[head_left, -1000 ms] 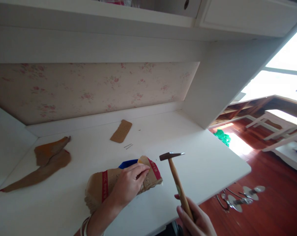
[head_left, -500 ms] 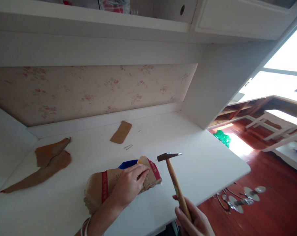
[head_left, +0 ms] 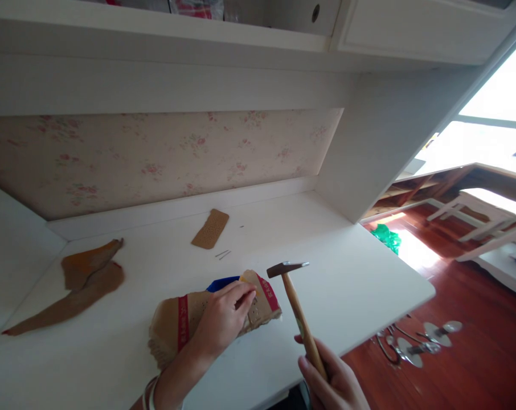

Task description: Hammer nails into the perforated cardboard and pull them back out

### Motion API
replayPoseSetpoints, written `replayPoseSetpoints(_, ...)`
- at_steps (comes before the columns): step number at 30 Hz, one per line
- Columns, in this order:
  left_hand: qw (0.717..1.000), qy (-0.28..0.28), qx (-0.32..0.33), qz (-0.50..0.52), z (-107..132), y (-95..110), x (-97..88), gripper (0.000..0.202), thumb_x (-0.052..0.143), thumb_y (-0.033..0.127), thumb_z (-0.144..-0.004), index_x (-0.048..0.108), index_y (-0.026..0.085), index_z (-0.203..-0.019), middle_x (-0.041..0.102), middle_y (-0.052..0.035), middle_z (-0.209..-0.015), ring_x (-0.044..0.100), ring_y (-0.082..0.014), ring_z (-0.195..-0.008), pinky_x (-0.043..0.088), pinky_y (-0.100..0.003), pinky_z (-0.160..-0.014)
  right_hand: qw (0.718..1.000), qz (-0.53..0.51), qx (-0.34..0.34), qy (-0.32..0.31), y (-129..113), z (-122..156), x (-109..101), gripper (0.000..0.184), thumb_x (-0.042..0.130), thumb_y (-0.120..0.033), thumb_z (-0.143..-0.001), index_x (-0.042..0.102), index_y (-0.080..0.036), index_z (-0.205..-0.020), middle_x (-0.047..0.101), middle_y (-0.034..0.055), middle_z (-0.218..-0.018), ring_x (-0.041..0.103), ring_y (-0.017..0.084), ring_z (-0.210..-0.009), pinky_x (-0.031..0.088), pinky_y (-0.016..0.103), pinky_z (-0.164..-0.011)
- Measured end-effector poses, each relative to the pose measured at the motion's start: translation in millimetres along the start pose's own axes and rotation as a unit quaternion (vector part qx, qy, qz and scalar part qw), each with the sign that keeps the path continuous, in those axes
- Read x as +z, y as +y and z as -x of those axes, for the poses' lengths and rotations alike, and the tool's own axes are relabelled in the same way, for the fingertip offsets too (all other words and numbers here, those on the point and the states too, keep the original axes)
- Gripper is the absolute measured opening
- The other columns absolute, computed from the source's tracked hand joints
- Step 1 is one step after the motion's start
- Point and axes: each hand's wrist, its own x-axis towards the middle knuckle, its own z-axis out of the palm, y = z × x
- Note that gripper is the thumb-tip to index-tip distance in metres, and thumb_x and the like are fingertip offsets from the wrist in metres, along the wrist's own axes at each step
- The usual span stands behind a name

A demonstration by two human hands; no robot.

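Observation:
My right hand (head_left: 332, 373) grips the wooden handle of a hammer (head_left: 298, 307), its dark metal head raised at the right end of a cardboard piece (head_left: 196, 319). The cardboard is brown with red printed bands, torn at its edges and pricked with small holes. My left hand (head_left: 226, 313) rests over it, thumb and forefinger pinched together near its right part; what lies between the fingertips is too small to make out. Something blue (head_left: 224, 283) sticks out behind that hand. Two thin nails (head_left: 222, 254) lie on the white tabletop (head_left: 326, 239) beyond.
Behind the nails lies a small perforated brown piece (head_left: 211, 229). Torn brown cardboard (head_left: 91, 279) sits at the left. An overhead shelf (head_left: 155, 28) and a side panel (head_left: 369, 136) enclose the table. On the red floor at the right are a lamp fixture (head_left: 412, 347) and a green bag (head_left: 386, 239).
The hammer and my right hand have shifted slightly left, toward the cardboard. My left hand keeps its pinch, with its fingertips moved only a little.

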Motion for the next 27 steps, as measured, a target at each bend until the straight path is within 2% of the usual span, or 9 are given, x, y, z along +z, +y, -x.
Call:
replayPoseSetpoints(12,1.0,-0.002,0.018,0.008,-2.4,3.4,-1.3,0.015,0.059,0.016,-0.094,0.071,0.022,-0.099,0.076,-0.0022,-0.092,0.072,-0.0154,-0.082,0.057,-0.024,-0.079,1.0,0.027,0.002,0.007,-1.6,-3.8,10.0,0.067,0.065,-0.073,-0.074,0.063,-0.017,-0.111,0.024,-0.0129,-0.052,0.019,0.005,-0.037,0.009,0.021,-0.035)
replayPoseSetpoints(18,1.0,-0.005,0.012,0.014,-0.4,1.5,0.0,0.016,0.057,0.02,-0.096,0.072,0.022,-0.101,0.076,-0.0037,-0.094,0.072,-0.0165,-0.083,0.058,-0.026,-0.079,1.0,0.016,0.001,0.008,-0.6,-4.0,9.7,0.062,0.068,-0.069,-0.075,0.062,-0.018,-0.11,0.026,-0.0123,-0.055,0.02,0.005,-0.04,0.009,0.02,-0.037)
replayPoseSetpoints(24,0.999,-0.002,0.049,-0.008,-1.1,3.6,0.6,0.018,0.055,0.02,-0.096,0.072,0.022,-0.102,0.077,-0.0048,-0.094,0.074,-0.018,-0.085,0.06,-0.028,-0.082,0.999,0.038,0.004,0.0,0.2,-4.6,7.9,0.064,0.065,-0.07,-0.077,0.063,-0.018,-0.114,0.027,-0.0118,-0.055,0.023,0.006,-0.039,0.013,0.02,-0.036)
replayPoseSetpoints(27,0.998,-0.01,0.057,-0.031,1.4,4.8,1.9,0.019,0.054,0.018,-0.097,0.068,0.023,-0.109,0.077,-0.0042,-0.098,0.074,-0.0183,-0.088,0.059,-0.028,-0.085,0.999,0.034,0.006,-0.003,-1.3,-3.8,8.6,0.064,0.066,-0.07,-0.076,0.064,-0.018,-0.114,0.025,-0.0119,-0.055,0.022,0.006,-0.04,0.012,0.021,-0.037)
